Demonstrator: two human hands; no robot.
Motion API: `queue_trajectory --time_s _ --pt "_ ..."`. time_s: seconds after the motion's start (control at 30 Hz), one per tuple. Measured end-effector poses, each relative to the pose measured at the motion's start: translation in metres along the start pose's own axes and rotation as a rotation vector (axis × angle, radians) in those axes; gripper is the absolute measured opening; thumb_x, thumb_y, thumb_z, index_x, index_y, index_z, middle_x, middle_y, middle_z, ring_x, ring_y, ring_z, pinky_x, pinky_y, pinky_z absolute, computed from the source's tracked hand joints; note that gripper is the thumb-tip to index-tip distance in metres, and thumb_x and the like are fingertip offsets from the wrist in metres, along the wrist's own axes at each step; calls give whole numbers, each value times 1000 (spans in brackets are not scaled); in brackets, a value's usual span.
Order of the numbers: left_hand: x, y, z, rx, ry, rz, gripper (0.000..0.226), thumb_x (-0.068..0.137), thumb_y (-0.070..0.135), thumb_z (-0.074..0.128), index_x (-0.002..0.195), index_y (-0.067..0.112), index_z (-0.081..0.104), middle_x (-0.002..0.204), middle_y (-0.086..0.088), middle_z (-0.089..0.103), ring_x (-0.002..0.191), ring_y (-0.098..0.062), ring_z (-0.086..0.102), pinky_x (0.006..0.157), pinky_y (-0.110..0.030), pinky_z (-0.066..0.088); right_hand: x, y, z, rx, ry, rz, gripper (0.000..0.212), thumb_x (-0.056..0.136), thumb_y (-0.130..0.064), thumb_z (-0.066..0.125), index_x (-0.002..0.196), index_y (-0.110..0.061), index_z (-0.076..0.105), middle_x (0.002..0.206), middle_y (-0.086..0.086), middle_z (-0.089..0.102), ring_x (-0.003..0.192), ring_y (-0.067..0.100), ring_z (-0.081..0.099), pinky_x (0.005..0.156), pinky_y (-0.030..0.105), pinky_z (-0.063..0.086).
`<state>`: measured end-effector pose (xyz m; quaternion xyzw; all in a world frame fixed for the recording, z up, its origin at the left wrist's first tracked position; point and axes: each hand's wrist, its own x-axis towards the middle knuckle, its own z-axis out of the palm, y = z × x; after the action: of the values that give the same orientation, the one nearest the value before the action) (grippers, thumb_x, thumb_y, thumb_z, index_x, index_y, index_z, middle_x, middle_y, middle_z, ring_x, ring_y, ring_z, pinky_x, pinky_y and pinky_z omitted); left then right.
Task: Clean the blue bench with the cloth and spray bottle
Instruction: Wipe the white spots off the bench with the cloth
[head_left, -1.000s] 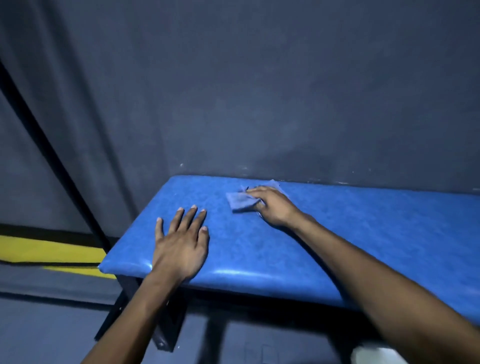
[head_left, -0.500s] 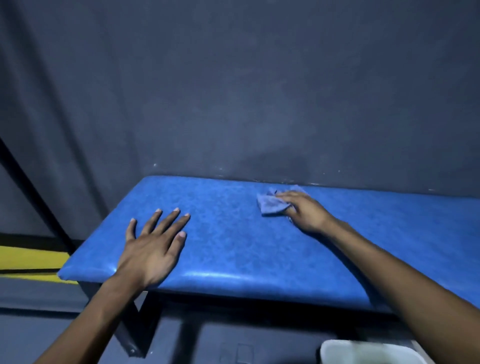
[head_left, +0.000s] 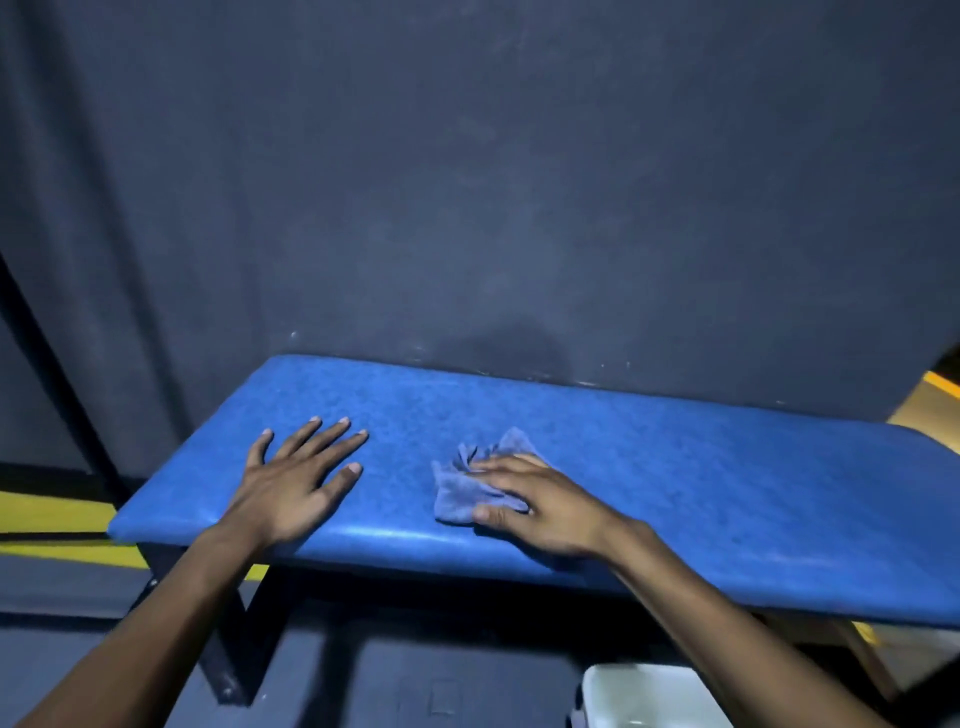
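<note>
Cloth (head_left: 470, 491) bunched under your R hand (head_left: 540, 512), L hand (head_left: 296, 486) flat, splayed on bench (head_left: 727, 493); bunching prob. leaves streaks, missed patches.

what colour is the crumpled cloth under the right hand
The crumpled cloth is pale greyish blue, lighter than the blue padded bench; seen in the head view.

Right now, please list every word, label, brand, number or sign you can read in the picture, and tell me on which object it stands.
None: no readable text anywhere.
The blue bench, the cloth under the right hand and the dark wall carry no print.
The white container shows no label.
</note>
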<state>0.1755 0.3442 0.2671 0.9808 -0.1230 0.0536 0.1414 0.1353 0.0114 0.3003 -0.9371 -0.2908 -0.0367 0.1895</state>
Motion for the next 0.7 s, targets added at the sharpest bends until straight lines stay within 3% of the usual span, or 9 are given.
queue_trajectory --time_s 0.13,0.27,0.37,0.47,0.53,0.6,0.67,0.7 --pt "-1 2 -3 1 -25 -34 65 88 75 5 150 58 19 164 26 14 153 -2 5 122 -52 -2 -47 -18 5 -41 68 39 45 96 -56 49 128 -29 62 134 -10 60 125 20 51 107 42 40" --pt "-25 18 -5 -1 -71 -42 67 91 65 15 154 45 27 166 14 17 154 -12 10 123 -54 2 -105 -50 29 -164 157 -55 36 100 -47 50 131 -31 59 131 -9 58 118 23 52 102 39 43" --pt "-84 36 6 -110 139 126 51 97 53 35 144 37 48 156 11 43 148 -15 31 121 -54 18 -158 -61 84 -221 115 -217 35 101 -43 52 131 -27 62 128 -5 62 115 20 53 99 35 40" --pt "-141 49 29 -265 332 359 31 99 29 50 126 25 64 127 7 65 122 -20 58 101 -47 43 -176 -36 153 -226 23 -189 28 101 -40 50 121 -27 66 121 -7 65 108 18 55 93 31 40" --pt "-161 46 55 -258 237 307 30 98 29 50 126 28 63 118 9 66 113 -20 59 92 -45 47 -168 -12 195 -172 -63 -40 26 98 -38 49 115 -26 64 118 -3 65 106 23 58 88 39 50" --pt "-171 32 87 -214 38 186 35 98 36 47 132 35 56 124 12 62 119 -18 55 95 -45 48 -150 2 230 -154 -174 188 41 92 -47 39 119 -27 61 124 0 62 111 30 57 87 46 51" --pt "-178 15 110 -154 -159 73 44 95 44 42 139 40 47 137 11 54 129 -19 48 101 -46 47 -135 12 259 -135 -291 337 69 83 -60 27 135 -24 55 144 4 50 133 31 46 103 46 38" --pt "-181 8 117 -131 -229 30 49 94 47 40 142 41 44 142 10 51 132 -21 46 104 -46 45 -131 13 277 -121 -290 400 74 83 -62 30 142 -21 48 153 5 41 143 28 36 110 46 29"
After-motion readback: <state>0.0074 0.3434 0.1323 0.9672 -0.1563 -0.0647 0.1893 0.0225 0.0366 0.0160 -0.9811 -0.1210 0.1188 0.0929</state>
